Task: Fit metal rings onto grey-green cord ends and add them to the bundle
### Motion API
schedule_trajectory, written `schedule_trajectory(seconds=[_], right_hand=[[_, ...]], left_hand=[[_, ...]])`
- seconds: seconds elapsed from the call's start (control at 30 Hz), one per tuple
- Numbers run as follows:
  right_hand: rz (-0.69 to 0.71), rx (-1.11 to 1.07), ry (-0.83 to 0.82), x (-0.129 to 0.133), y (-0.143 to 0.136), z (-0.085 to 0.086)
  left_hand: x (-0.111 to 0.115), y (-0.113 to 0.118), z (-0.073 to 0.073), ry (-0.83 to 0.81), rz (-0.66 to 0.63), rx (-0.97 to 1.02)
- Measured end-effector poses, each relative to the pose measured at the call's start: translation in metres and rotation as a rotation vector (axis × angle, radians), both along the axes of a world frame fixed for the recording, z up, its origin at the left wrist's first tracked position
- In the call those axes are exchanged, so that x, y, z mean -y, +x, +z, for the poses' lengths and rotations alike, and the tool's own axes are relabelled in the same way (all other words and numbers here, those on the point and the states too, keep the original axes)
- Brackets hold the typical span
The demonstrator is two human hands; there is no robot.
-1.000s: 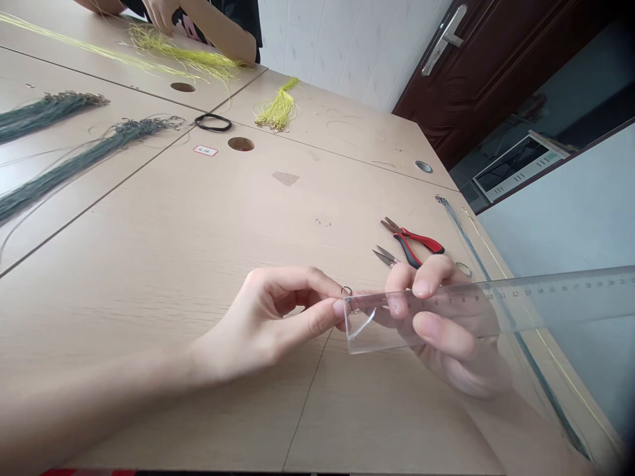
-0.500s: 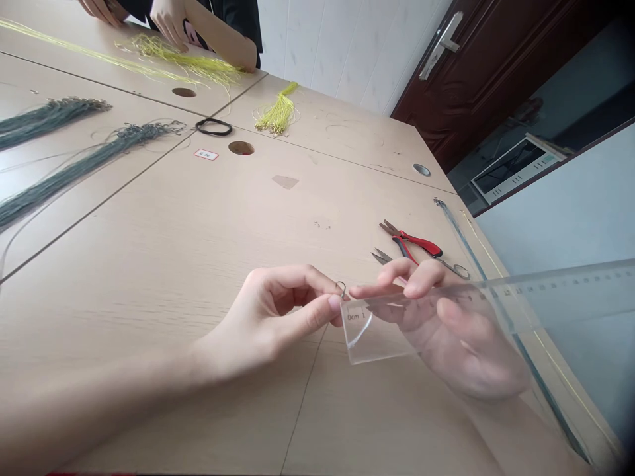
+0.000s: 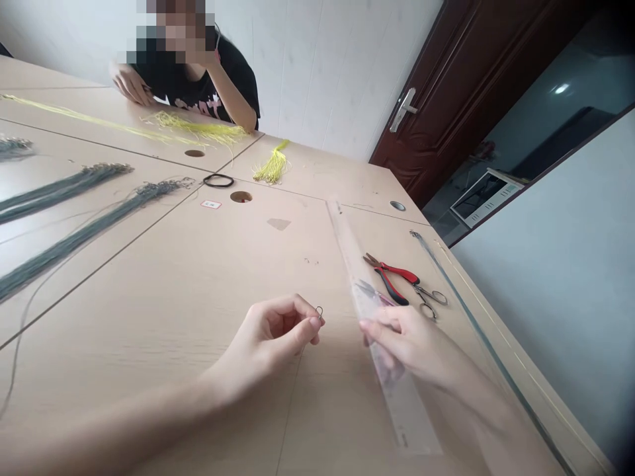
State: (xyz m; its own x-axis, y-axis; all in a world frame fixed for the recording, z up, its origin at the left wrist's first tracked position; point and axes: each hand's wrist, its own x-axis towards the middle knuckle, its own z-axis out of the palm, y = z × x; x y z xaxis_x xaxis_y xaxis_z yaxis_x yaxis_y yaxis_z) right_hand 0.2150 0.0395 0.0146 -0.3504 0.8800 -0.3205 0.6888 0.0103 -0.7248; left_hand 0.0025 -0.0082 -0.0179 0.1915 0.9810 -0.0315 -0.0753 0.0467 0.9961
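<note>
Between the thumb and forefinger of my left hand [image 3: 278, 340] is a small fish hook [image 3: 319, 312], its bend sticking up above the fingertips. A thin dark line hangs below those fingers. My right hand [image 3: 404, 337] is closed on a clear plastic ruler [image 3: 350, 248], gripped near its middle. The ruler slants from the far side of the table towards me, blurred by motion, and passes in front of the scissors' blades. Red-and-black pliers [image 3: 397, 272] and small scissors [image 3: 430, 295] lie just beyond my right hand.
Bundles of dark line [image 3: 74, 248] spread over the left. Yellow line bundles [image 3: 272, 165] lie farther back, where a person [image 3: 233, 79] sits. Along the right edge runs a long dark strand [image 3: 471, 294]. A black band [image 3: 218, 180] and a white label [image 3: 211, 205] lie near a table hole [image 3: 241, 197].
The ruler has swung from lying sideways against the hook to pointing away from me, apart from the left hand. My right hand has turned with it. The view has tilted up.
</note>
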Motion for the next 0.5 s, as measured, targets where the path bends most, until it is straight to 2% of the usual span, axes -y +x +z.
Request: schedule_trajectory(seconds=[0.17, 0.27, 0.4, 0.5], right_hand=[[0.044, 0.084, -0.075, 0.008, -0.015, -0.024], [0.017, 0.127, -0.065, 0.009, -0.018, -0.030], [-0.091, 0.163, 0.140, 0.004, -0.007, -0.017], [-0.108, 0.089, 0.177, 0.008, -0.002, -0.001]], left_hand=[[0.000, 0.001, -0.002, 0.005, -0.028, -0.049], [0.000, 0.001, -0.003, 0.012, -0.030, -0.056], [0.000, 0.001, -0.003, 0.013, -0.039, -0.038], [0.003, 0.002, -0.002, 0.024, -0.082, -0.041]])
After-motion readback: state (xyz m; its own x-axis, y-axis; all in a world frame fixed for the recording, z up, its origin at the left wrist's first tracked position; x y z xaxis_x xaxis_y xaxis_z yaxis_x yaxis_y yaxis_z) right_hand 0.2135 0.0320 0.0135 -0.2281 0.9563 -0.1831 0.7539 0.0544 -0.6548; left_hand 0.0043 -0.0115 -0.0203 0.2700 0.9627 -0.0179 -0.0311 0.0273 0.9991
